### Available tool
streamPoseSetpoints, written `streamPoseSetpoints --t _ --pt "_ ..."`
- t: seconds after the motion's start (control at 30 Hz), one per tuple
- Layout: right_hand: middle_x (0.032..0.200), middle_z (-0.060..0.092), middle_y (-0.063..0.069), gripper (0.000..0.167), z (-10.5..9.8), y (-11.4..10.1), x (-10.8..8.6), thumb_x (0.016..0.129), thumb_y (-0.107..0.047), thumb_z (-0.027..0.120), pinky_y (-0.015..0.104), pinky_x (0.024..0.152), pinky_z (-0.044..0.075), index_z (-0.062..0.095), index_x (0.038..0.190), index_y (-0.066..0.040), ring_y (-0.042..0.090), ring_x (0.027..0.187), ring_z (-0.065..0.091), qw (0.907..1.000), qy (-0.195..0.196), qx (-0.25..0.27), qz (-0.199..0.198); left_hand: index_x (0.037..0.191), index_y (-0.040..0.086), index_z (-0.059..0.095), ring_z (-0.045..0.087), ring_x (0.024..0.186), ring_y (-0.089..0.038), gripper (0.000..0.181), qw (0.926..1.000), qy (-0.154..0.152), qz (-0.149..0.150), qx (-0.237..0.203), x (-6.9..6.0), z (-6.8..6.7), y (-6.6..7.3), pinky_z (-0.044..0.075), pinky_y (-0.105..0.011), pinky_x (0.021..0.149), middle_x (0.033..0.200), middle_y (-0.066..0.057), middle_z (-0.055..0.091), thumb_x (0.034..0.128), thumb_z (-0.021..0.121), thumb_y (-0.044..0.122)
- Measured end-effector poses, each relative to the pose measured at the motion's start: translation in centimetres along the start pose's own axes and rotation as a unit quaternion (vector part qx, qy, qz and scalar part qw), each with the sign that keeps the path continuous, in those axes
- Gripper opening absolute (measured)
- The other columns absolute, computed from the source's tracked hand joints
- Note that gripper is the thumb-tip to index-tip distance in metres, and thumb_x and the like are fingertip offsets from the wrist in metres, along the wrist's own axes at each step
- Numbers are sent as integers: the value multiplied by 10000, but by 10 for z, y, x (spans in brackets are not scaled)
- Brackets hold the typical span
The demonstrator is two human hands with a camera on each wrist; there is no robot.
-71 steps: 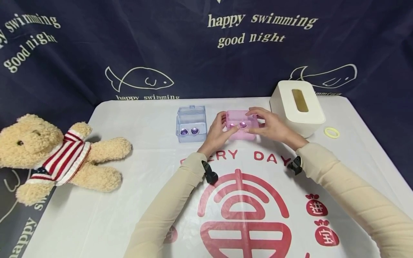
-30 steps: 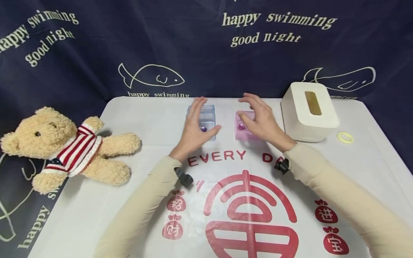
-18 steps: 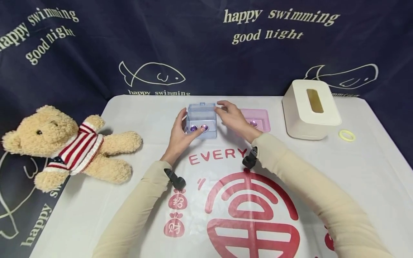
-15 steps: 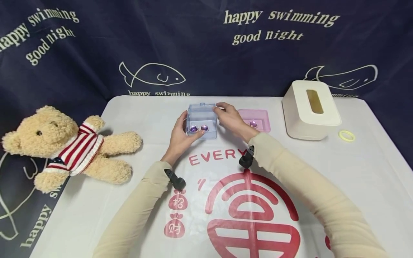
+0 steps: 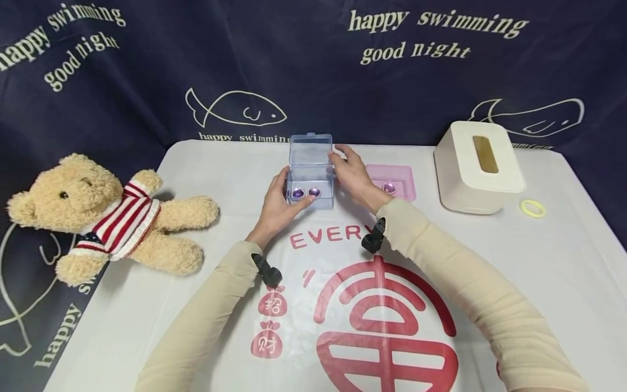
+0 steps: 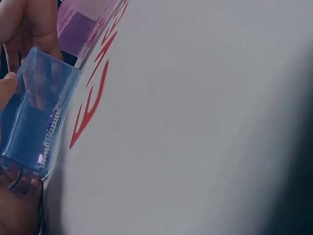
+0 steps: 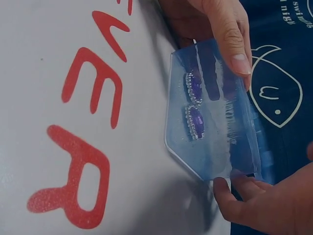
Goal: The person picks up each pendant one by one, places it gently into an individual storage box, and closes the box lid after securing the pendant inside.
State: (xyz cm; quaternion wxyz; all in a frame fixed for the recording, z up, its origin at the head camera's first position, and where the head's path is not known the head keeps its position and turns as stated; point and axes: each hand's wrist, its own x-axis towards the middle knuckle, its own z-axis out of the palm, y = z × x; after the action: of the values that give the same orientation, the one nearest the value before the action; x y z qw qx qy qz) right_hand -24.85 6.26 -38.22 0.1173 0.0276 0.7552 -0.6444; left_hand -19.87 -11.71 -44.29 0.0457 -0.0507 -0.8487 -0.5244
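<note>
A clear blue plastic box (image 5: 309, 204) stands with its lid (image 5: 311, 149) raised upright at the back. Inside lie two purple gems with beaded rims, the left gem (image 5: 297, 193) and the right gem (image 5: 314, 192). My left hand (image 5: 276, 211) grips the box's left side, thumb along the front. My right hand (image 5: 355, 175) holds the lid's right edge near the hinge with thumb and fingers. To the right lies a pink plastic box (image 5: 407, 193) with a purple gem (image 5: 389, 188); my right hand and wrist partly hide it.
A white tissue box (image 5: 470, 188) stands at the back right, with a yellow ring (image 5: 532, 208) beside it. A teddy bear (image 5: 117, 218) in a striped sweater lies on the left. Dark printed cloth (image 5: 313, 65) hangs behind the white table.
Both hands have left the pink box and moved left to the blue one. The blue lid has swung from leaning back to more upright in view. The camera has shifted slightly.
</note>
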Motion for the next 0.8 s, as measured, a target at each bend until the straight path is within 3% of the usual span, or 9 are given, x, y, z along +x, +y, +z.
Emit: streamPoseSetpoints --t 0.27,0.57,0.8 --pt "1356 547 198 465 -3 -2 3 1031 -386 398 435 862 518 407 1446 -175 331 1118 619 9992 141 351 -91 1515 60 239 505 1251 -311 958 10000 8 5 80 1 2 0 407 -401 1116 1445 -179 400 783 804 310" --pt "1318 549 186 479 -2 -12 4 999 -504 405 503 858 508 474 1393 -241 363 1066 585 9991 65 330 -250 1521 80 233 466 1300 -302 963 9999 4 -56 161 0 2 1 366 -382 1152 1467 -164 380 783 803 319" --pt "1238 570 211 482 2 -14 4 1004 -508 389 505 795 525 605 1229 -140 304 966 595 9985 157 -56 -514 1525 85 223 473 1295 -299 962 9999 -23 -72 107 0 2 0 374 -377 1147 1470 -161 374 790 798 321"
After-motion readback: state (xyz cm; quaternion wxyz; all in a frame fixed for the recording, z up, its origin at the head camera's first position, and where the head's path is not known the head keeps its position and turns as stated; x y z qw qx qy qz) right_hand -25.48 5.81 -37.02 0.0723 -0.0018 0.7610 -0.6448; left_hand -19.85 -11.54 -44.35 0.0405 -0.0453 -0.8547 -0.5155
